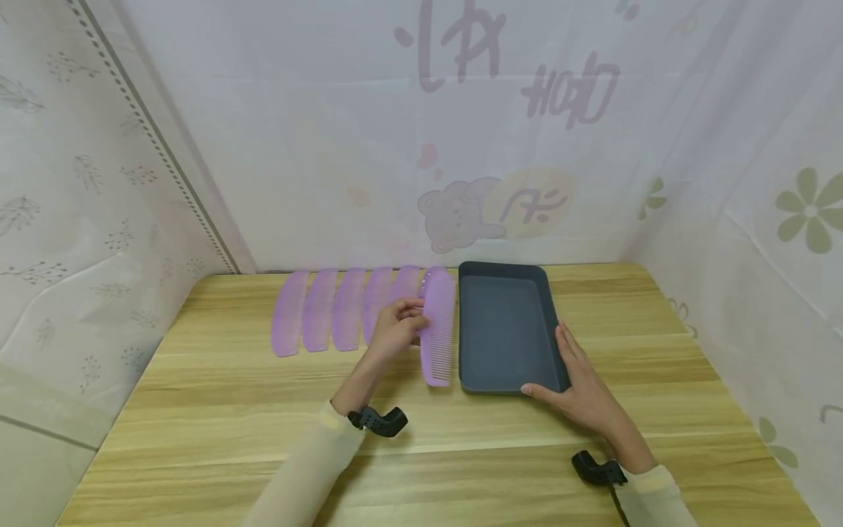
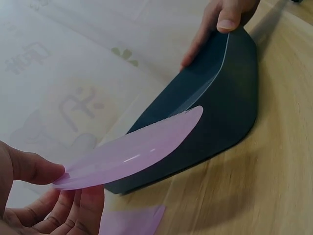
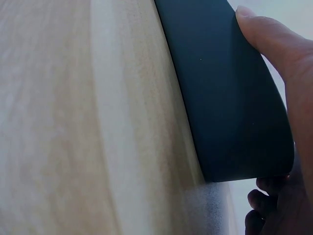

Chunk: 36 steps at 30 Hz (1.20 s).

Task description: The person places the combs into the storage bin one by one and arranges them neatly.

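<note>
My left hand (image 1: 397, 327) pinches a translucent purple comb (image 1: 436, 337) between thumb and fingers, its teeth facing right. In the left wrist view the held comb (image 2: 142, 149) is raised above the table beside the tray wall. Part of another purple comb (image 2: 132, 220) shows beneath it. More purple combs (image 1: 320, 311) lie in a row to the left, partly covered by my left hand. A dark grey rectangular tray (image 1: 507, 333) stands right of the held comb. My right hand (image 1: 586, 388) holds its near right corner, thumb at the near rim (image 3: 244, 29), fingers along the right side.
Everything lies on a wood-grain table (image 1: 461, 468). A printed white cloth (image 1: 329, 146) hangs behind it and along both sides. The tray's interior shows only its bare floor. Black cameras (image 1: 378, 421) are strapped to both wrists.
</note>
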Available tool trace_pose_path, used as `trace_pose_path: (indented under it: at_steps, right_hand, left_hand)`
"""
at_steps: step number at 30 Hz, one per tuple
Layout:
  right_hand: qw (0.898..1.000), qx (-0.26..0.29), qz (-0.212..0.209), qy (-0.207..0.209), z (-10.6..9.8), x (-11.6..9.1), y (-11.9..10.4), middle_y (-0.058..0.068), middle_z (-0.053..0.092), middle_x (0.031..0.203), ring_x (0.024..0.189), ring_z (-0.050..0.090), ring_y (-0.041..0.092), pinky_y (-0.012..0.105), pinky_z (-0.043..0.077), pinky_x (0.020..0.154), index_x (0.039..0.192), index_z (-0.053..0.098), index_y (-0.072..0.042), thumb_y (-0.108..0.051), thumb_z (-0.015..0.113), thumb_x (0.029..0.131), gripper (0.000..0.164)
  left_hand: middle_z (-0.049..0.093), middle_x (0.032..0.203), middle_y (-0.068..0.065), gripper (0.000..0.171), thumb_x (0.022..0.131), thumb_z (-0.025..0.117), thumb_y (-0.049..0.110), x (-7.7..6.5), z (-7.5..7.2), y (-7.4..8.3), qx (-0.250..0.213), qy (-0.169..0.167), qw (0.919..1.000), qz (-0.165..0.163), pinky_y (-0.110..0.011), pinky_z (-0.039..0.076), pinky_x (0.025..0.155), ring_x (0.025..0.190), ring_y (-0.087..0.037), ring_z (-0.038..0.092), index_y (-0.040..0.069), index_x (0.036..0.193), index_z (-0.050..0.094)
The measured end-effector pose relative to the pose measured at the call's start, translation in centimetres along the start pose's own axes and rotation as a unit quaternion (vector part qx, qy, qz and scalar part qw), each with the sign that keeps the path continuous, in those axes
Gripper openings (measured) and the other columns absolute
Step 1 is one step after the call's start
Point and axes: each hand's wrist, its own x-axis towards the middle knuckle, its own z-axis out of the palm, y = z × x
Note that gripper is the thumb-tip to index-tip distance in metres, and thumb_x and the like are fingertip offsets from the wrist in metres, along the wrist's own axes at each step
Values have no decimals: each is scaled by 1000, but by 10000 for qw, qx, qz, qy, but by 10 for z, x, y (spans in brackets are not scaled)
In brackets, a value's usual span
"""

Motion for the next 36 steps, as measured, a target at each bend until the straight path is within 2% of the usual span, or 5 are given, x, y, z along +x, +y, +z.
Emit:
trace_pose_path:
  at_steps: [5,15,26,31,36]
  right_hand:
    - [10000,14,-12,-28,0,0,0,4,-4,159,145,4,32,66,23,104,151,-1,-16,-55,73,73,115]
    - [10000,-18,13,-5,1,1,1,3,-3,159,144,6,32,66,24,104,151,-1,-16,-55,73,72,115]
    - [10000,-16,20,-23,1,1,3,3,-4,159,145,5,30,65,23,105,151,-2,-16,-55,73,72,116]
    - [10000,7,28,-5,1,0,2,3,-4,159,145,5,30,65,23,105,152,-1,-17,-55,73,72,116]
    - [10000,13,32,-20,1,0,2,3,-4,159,145,5,30,65,23,106,152,-1,-16,-55,73,72,115]
  left_hand:
    - [59,94,-11,36,84,60,2,-1,10,4,95,-168,9998,-95,-38,56,64,70,-17,58,-2,120,54]
    - [62,94,-9,32,84,60,6,6,28,-6,-13,-158,9998,-147,-29,54,58,69,-15,59,3,115,58]
    - [65,97,-7,33,83,61,10,13,44,-1,51,-240,9993,-299,-42,56,66,66,-18,62,7,117,59]
    - [63,102,-16,35,85,60,4,17,53,1,-294,-404,9985,-238,-39,57,70,74,-19,62,-1,120,55]
    - [62,94,-11,34,85,60,4,19,62,2,-181,-320,9992,-177,-32,57,63,71,-17,60,0,118,56]
